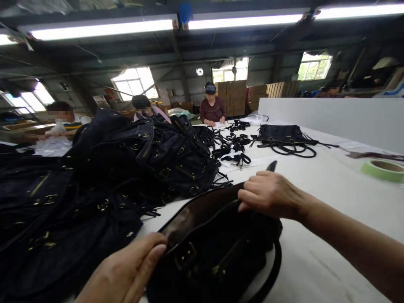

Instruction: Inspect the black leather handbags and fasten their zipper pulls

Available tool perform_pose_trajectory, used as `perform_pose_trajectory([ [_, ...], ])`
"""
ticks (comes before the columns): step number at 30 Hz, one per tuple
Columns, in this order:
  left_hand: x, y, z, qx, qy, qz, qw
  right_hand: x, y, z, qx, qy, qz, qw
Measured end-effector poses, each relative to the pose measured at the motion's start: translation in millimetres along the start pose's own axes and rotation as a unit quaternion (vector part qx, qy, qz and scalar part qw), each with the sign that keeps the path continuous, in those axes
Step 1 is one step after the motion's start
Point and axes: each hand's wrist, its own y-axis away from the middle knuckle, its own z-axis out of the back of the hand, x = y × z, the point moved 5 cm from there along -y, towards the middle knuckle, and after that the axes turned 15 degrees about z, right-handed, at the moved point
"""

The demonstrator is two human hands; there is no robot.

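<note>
Writing we can read nowhere, neither on the black handbag (217, 248) lying at the near edge of the white table (331, 198) nor on the pile of dark bags (104, 176) beside it. We grip its open mouth at both ends, left hand (132, 269) clenched on the near rim, right hand (268, 193) pinching the far rim. Inside we see only brown lining, seemingly nothing in it, though the view is dim.

Bag workshop, piled black bags (94, 176), strip lights (101, 29), stacked cartons (233, 92)
</note>
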Motion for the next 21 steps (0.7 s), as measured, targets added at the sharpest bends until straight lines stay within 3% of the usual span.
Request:
perform_pose_trajectory([
  [2,8.4,-12.8,13.1,-0.048,0.031,0.032,0.998,-12.4,-5.5,-0.5,0.035,-0.038,-0.054,0.997],
  [4,16.1,-27.0,13.1,-0.061,0.035,0.072,0.995,-8.4,-13.7,-8.6,0.063,-0.108,-0.076,0.989],
  [5,18.3,-33.1,7.1,-0.035,0.044,0.085,0.995,-0.8,-19.9,-13.5,0.065,-0.146,-0.071,0.985],
  [7,18.5,-39.9,-13.4,0.070,0.076,0.094,0.990,19.7,-35.6,-22.4,0.047,-0.211,-0.047,0.975],
  [10,10.6,-34.8,-41.2,0.237,0.163,0.089,0.954,50.0,-59.4,-34.2,0.018,-0.256,-0.011,0.967],
  [12,6.6,-28.7,-45.0,0.275,0.220,0.093,0.931,65.1,-69.7,-42.8,0.028,-0.251,0.007,0.968],
  [14,8.4,-23.5,-39.0,0.256,0.216,0.101,0.937,74.1,-73.5,-52.4,0.055,-0.248,0.009,0.967],
  [17,19.7,-14.9,-22.9,0.136,0.040,0.107,0.984,76.5,-71.8,-68.1,0.117,-0.246,-0.036,0.961],
  [19,27.7,-6.8,-18.4,0.058,-0.094,0.108,0.988,74.9,-71.1,-77.3,0.170,-0.232,-0.073,0.955],
  [21,36.1,1.8,-24.9,0.042,-0.125,0.117,0.984,74.5,-74.9,-81.5,0.203,-0.216,-0.088,0.951],
])
